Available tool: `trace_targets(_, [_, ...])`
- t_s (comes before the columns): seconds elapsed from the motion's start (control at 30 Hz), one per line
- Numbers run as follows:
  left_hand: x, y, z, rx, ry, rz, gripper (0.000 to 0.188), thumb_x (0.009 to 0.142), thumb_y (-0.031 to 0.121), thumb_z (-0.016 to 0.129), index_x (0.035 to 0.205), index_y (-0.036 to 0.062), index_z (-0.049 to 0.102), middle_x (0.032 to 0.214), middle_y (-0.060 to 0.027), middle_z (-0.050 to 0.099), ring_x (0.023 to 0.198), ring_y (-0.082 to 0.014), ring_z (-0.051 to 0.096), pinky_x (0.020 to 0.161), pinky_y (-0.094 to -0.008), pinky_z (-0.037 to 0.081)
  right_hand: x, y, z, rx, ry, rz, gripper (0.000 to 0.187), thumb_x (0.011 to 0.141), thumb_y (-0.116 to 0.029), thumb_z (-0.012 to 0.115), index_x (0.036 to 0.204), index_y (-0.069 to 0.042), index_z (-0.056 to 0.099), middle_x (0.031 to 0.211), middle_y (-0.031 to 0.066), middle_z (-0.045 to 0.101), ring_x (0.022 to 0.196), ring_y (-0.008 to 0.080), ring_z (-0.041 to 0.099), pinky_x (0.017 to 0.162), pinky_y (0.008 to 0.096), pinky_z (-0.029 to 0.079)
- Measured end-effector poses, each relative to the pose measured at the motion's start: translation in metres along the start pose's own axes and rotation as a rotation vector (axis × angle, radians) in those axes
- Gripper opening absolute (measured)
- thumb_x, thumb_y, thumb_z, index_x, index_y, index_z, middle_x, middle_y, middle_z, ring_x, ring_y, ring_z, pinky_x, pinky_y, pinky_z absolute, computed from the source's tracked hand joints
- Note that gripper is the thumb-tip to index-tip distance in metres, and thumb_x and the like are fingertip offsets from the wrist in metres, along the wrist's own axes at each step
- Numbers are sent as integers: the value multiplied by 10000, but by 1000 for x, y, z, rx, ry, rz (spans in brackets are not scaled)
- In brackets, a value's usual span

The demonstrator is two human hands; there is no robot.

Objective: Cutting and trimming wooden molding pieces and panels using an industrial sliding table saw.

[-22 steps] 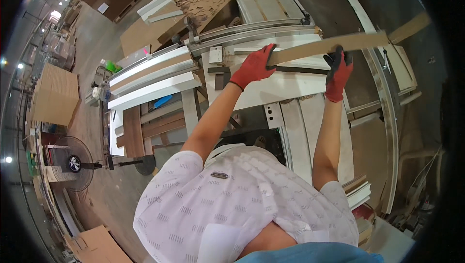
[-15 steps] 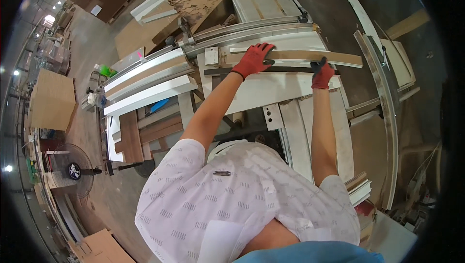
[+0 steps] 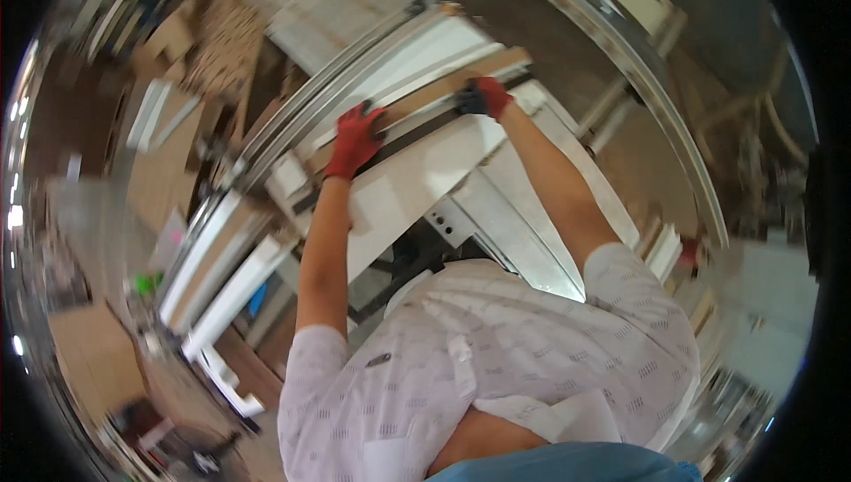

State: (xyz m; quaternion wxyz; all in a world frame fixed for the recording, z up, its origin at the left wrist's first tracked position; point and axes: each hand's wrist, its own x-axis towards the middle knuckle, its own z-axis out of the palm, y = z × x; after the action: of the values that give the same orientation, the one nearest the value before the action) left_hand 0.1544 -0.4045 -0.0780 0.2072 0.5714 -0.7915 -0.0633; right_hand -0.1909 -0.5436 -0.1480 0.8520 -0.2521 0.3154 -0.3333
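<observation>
Left hand: red glove, palm down on the near end of the wooden strip; fingers curl over its upper edge, grip closed on it.
Right hand: red-and-dark glove at the far end of the same strip; fingers wrap the strip, grip closed on it.
Wooden strip: long, narrow, pale brown board, lying flat across the white machine bench, running from 8 o'clock up to 2 o'clock between the two hands. It sits at 12 o'clock from the person's torso, at full arm reach.
Machine bench: white flat surface under the strip, with a dark slot just below the strip.
Metal rail: grey guide rail parallel to the strip, just beside it on the far side.
Curved rail: long grey bar at 2 o'clock, well apart from the hands.
White panels: stacked long boards at 9 o'clock, below the bench.
Cardboard sheets: brown, on the floor at 8 o'clock.
Image quality: motion-blurred; fine detail of the fingertips cannot be resolved.
</observation>
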Motion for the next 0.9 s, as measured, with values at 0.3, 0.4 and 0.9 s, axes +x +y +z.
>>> trace_targets(0.3, [10, 19, -12, 42, -132, -12, 600, 708, 312, 784, 1273, 258, 589, 1358, -141, 499, 1199, -361, 501, 1005, -505, 398, -54, -75, 8, -1390, 754, -166, 412, 827, -393, 618, 928, 1, 686, 981, 242, 701, 916, 388, 690, 792, 466, 554])
trace_targets(0.4, [6, 15, -24, 93, -230, -82, 609, 711, 310, 776, 1286, 250, 584, 1335, -153, 513, 1190, -370, 512, 1010, -507, 405, -40, -89, -5, -1496, 1153, -316, 535, 783, -518, 600, 1035, -61, 714, 1039, 228, 691, 1006, 376, 661, 853, 453, 525])
trace_targets(0.9, [-6, 18, -17, -15, -48, -92, 647, 722, 326, 764, 1325, 201, 565, 1292, -169, 525, 1195, -349, 505, 1012, -455, 394, 9, -126, -156, -1980, 655, -571, 451, 964, -421, 476, 1040, -25, 678, 1024, 270, 664, 967, 463, 627, 819, 542, 498])
